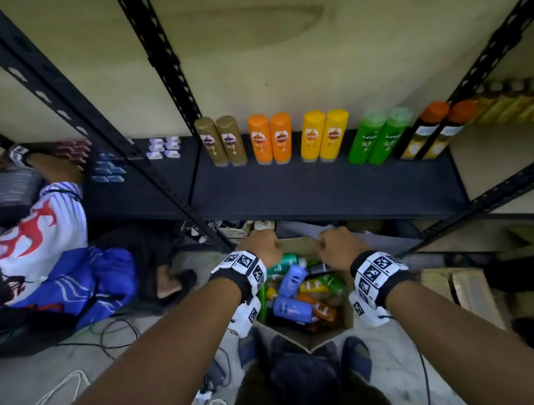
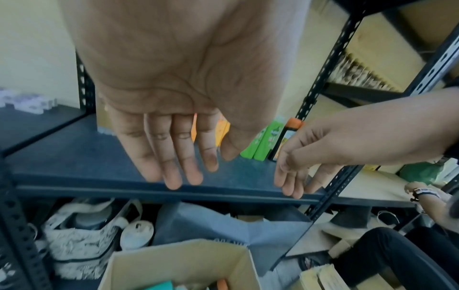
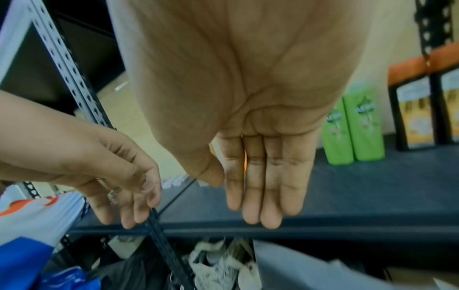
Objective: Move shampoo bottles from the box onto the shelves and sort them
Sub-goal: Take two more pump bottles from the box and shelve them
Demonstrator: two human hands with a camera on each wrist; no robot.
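A cardboard box (image 1: 346,319) on the floor holds several mixed shampoo bottles (image 1: 295,308), blue, green and orange. On the dark shelf (image 1: 320,187) stand pairs of bottles: gold (image 1: 221,141), orange (image 1: 270,138), yellow (image 1: 324,135), green (image 1: 377,136) and black with orange caps (image 1: 431,131). My left hand (image 1: 261,248) and right hand (image 1: 338,245) hang above the box's far edge, just under the shelf front. In the wrist views the left hand (image 2: 178,162) and the right hand (image 3: 258,188) both have straight fingers pointing down and hold nothing.
Black slotted uprights (image 1: 163,93) frame the shelf. Small white packets (image 1: 162,148) lie on the neighbouring shelf at left. Another person in blue and white clothing (image 1: 47,242) crouches at left. Cables (image 1: 118,334) trail on the floor; wooden boards (image 1: 465,288) lie at right. Bags (image 2: 82,241) sit under the shelf.
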